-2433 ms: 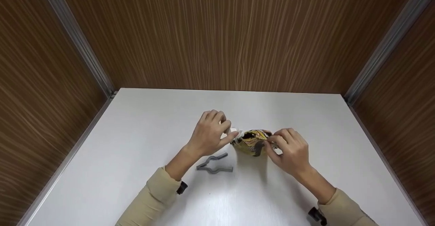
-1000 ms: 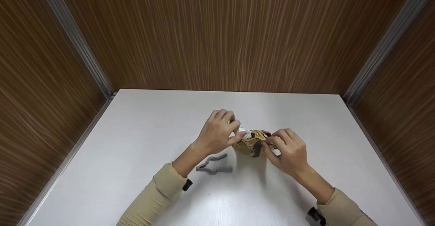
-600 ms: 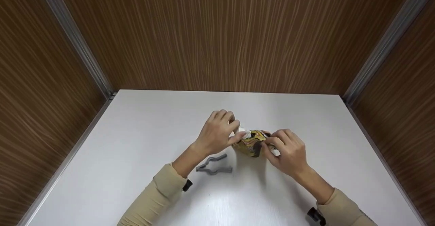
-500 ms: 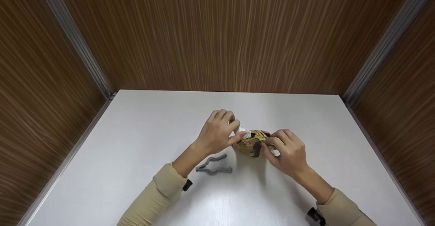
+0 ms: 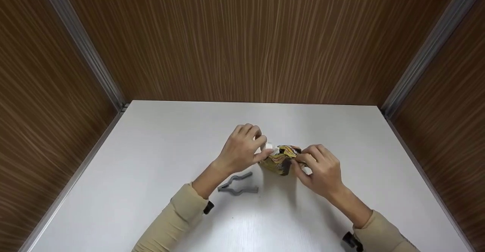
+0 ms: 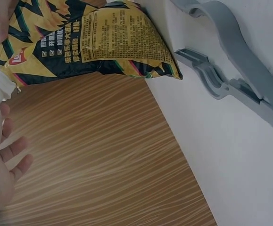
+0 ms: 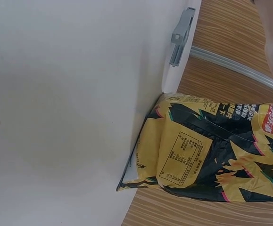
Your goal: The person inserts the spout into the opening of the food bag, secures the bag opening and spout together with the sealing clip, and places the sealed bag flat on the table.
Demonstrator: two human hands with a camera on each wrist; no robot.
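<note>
The yellow-and-black snack bag (image 5: 282, 160) stands on the white table (image 5: 151, 149), its top pinched from either side by the left hand (image 5: 242, 149) and right hand (image 5: 322, 166). It looks light, crinkly and probably slippery, so the flat top seam seems the safest hold. A grey clip (image 5: 238, 183) lies nearby.

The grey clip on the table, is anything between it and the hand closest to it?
Nothing visible lies between them. The grey clip sits open on the white table, just below the left hand. That hand, though, pinches the top of the yellow snack bag, as does the right hand.
</note>
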